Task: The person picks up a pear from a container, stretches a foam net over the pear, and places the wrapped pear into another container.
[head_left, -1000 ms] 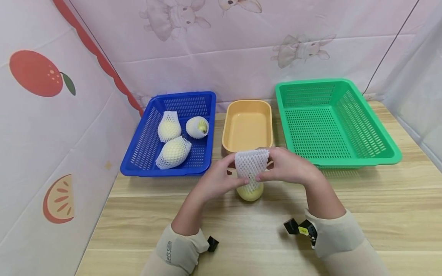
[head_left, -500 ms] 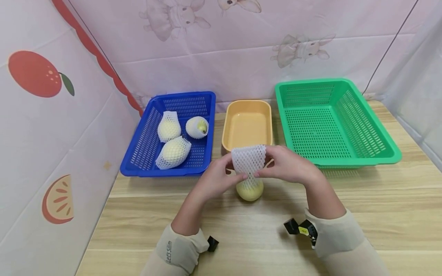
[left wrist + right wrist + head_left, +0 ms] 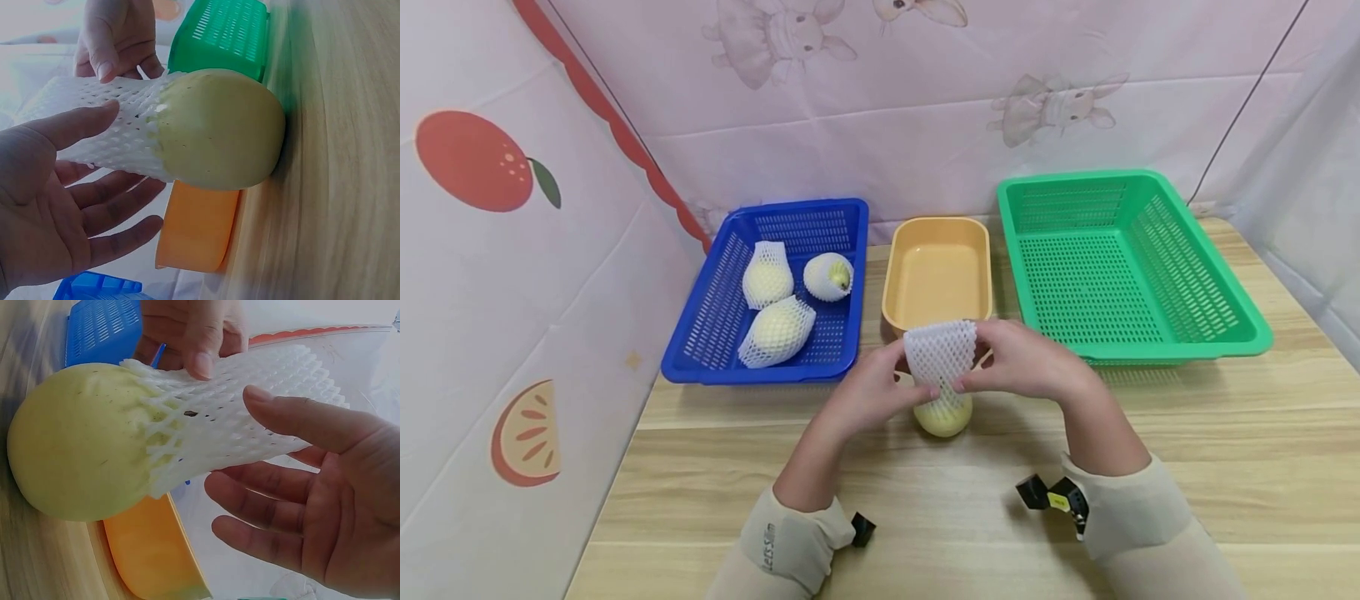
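Observation:
A pale yellow-green fruit, smooth and rounded, rests on the table with its upper part inside a white foam net sleeve. From the left, my left hand holds the sleeve, thumb on the near side and fingers behind. My right hand grips it the same way from the right. In the left wrist view the bare fruit bulges out of the net. The right wrist view shows the net's narrow end around the fruit and its loose end wider, between the thumbs and fingers.
At the back left stands a blue basket with 3 net-wrapped fruits, one of them showing a greenish end. An orange tray sits behind my hands. A green basket is at the back right. Fabric walls border the wooden table.
The loose upper end of the foam net has shifted slightly to the left, and its rim rose a little, then dipped. Both hands keep nearly the same place, and the fruit stays still.

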Motion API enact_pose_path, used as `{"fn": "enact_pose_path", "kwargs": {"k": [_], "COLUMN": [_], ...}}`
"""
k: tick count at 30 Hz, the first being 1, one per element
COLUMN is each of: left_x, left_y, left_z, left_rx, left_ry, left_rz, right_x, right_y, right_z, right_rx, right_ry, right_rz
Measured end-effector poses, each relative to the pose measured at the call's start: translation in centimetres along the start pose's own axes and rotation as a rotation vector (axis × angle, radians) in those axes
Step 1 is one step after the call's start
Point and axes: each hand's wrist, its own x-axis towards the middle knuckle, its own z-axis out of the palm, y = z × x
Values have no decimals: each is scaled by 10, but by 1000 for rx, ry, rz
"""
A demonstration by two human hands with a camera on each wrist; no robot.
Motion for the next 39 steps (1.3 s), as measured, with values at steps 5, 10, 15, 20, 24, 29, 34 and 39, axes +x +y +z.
{"fn": "enact_pose_path", "kwargs": {"k": [5,10,15,20,24,29,34,39], "left_x": [0,0,0,0,0,0,1,1], "left_y": [0,-1,-2,-2,-2,-3,-3,-4], "left_z": [1,4,7,9,9,9,9,8], "left_rx": [22,22,51,90,100,107,133,159], "left_ry": [-25,-38,-48,-46,-49,-55,-55,-58], "left_rz": [-29,-46,-50,-36,-40,-37,-30,-21], "right_x": [1,0,-2,-3,-2,-1,0,2], "right_y": [1,1,2,4,5,6,7,9], "right_z": [1,3,6,10,12,13,15,17], "right_rx": [-8,3,-8,-10,-15,-45,-77,-105], "right_ry": [-15,-30,-53,-64,-66,-70,-73,-85], "right_rz": [15,25,42,41,41,56,72,87]}}
